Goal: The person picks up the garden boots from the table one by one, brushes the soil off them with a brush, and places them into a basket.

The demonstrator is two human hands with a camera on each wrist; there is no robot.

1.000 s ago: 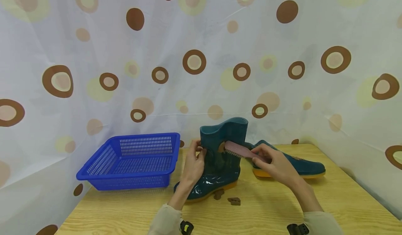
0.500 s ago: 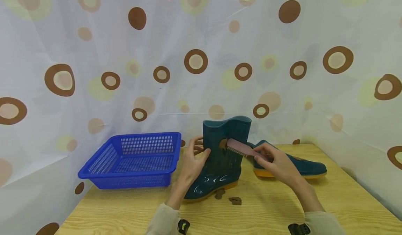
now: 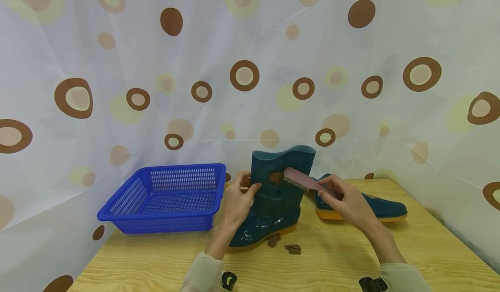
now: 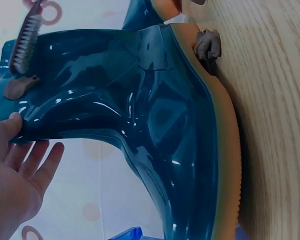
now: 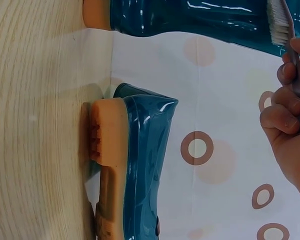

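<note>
A dark green rain boot [image 3: 269, 209] with an orange sole stands on the table, its shaft leaning slightly right. My left hand [image 3: 236, 201] grips the shaft's left edge, thumb in front and fingers behind. On the shaft's front sticks a brown mud-like patch [image 3: 276, 178]. My right hand [image 3: 347, 203] holds a pinkish scrub brush [image 3: 302, 179] by its handle. Its head is just right of the patch, with pale bristles [image 4: 24, 50] facing the shaft. In the left wrist view the brush tip lies close above the patch [image 4: 21, 87].
A second green boot [image 3: 384, 208] lies at the right, partly behind my right hand. Brown lumps [image 3: 293, 249] lie on the wooden table [image 3: 324, 266] by the standing boot's sole. A blue perforated basket [image 3: 164, 216] stands at the left. Behind hangs a dotted curtain [image 3: 250, 109].
The brush has moved up and to the right, off the brown patch. The boot's top has tipped a little to the right, with my left hand still on the shaft.
</note>
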